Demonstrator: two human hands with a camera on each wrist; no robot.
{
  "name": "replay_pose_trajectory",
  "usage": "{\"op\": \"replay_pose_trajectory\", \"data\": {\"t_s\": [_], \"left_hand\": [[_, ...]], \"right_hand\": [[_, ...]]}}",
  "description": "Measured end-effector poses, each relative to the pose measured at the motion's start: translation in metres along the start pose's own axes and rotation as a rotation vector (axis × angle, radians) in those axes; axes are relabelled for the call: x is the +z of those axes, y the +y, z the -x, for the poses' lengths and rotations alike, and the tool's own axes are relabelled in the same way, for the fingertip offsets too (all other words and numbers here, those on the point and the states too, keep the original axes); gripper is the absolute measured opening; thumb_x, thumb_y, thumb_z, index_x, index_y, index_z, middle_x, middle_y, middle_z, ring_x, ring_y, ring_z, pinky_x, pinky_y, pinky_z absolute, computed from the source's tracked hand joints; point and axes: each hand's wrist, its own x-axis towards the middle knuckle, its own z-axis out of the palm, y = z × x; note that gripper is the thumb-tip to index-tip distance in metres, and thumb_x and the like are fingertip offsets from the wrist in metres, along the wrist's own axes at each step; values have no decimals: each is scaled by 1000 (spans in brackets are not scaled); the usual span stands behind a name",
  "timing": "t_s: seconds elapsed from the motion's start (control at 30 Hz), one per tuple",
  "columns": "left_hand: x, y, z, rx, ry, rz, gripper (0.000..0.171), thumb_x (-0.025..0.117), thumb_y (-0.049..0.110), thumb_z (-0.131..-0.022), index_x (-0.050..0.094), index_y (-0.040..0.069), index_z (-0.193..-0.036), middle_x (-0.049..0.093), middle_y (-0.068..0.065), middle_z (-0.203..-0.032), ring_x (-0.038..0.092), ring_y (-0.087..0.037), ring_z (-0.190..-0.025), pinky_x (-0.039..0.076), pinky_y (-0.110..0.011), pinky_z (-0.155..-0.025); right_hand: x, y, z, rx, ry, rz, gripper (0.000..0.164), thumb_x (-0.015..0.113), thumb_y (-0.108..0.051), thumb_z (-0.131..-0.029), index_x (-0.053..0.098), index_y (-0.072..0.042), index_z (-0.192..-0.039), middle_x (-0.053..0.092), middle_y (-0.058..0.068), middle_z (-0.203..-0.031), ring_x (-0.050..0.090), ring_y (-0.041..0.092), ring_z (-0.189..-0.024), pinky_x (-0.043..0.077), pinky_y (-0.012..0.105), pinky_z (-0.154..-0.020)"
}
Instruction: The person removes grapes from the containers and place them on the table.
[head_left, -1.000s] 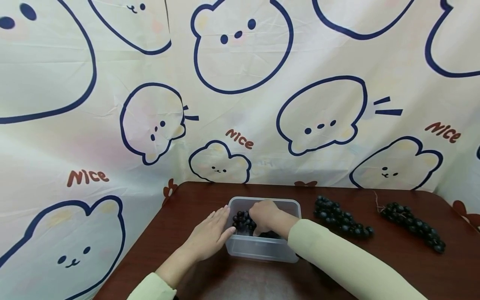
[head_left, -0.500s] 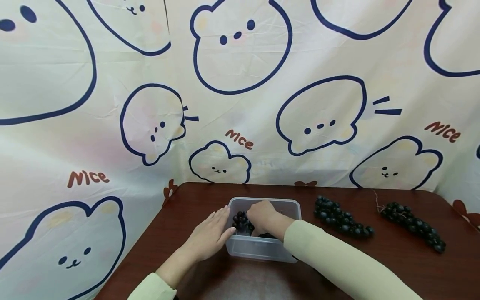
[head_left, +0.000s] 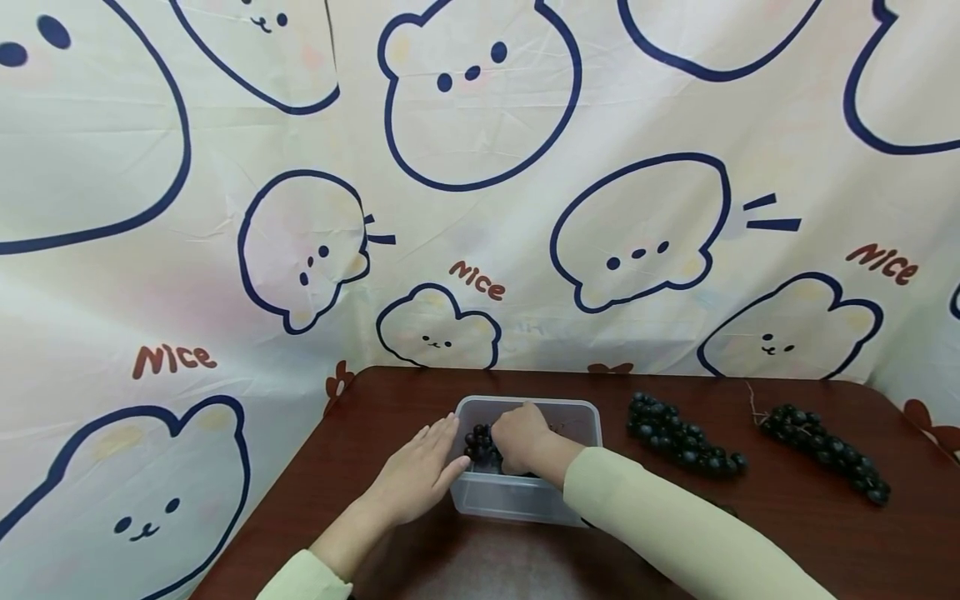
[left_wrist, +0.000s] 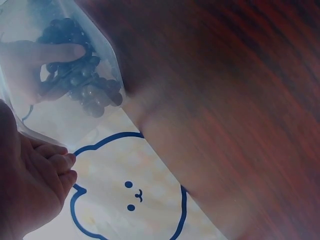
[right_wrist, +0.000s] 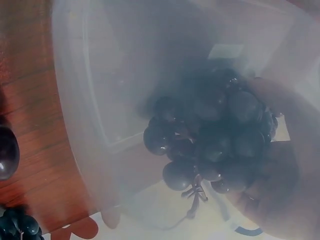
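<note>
A clear plastic box (head_left: 517, 500) stands on the brown table with a bunch of dark grapes (head_left: 480, 443) inside it. My right hand (head_left: 519, 437) reaches into the box and grips the bunch, with fingers and thumb around the grapes (right_wrist: 215, 135). Through the box wall in the left wrist view, the thumb of that hand lies over the grapes (left_wrist: 80, 75). My left hand (head_left: 416, 471) rests along the box's left wall, its fingers straight and its thumb at the near left corner. Part of the bunch is hidden under my right hand.
Right of the box, two more bunches of dark grapes lie on the table (head_left: 405, 392), a nearer one (head_left: 682, 437) and one farther right (head_left: 825, 450) with a thin stem. A curtain (head_left: 525, 333) printed with cartoon bears hangs behind the table.
My right hand and sleeve have shifted slightly left inside the box. The left hand stays against the box wall, and the loose bunches have not moved.
</note>
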Motion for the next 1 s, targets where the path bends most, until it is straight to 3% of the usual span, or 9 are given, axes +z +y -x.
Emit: {"op": "replay_pose_trajectory", "data": {"t_s": [0.23,0.5,1.0], "left_hand": [[-1,1,1,-6,-2,-1,66,41,44,-103,33,-1,-149,30,-14,-155,28,-26,-142,22,-45,-114],[-1,2,2,-8,11,3,65,43,42,-102,34,-2,-149,31,-14,-155,29,-27,-142,22,-45,-114],[0,0,0,-3,4,3,66,39,46,-103,34,-2,-149,31,-15,-154,29,-26,-142,22,-46,-114]], "right_hand": [[-1,2,2,4,7,5,26,76,-40,-79,67,-17,-69,60,-4,-65,60,14,-64,51,35,-80],[1,5,2,-8,25,-39,29,77,-42,-79,65,-17,-70,57,-5,-63,60,14,-63,49,42,-91],[0,12,7,-49,66,-126,28,82,-35,-77,65,-13,-81,56,-3,-66,55,12,-60,54,35,-72]]}}
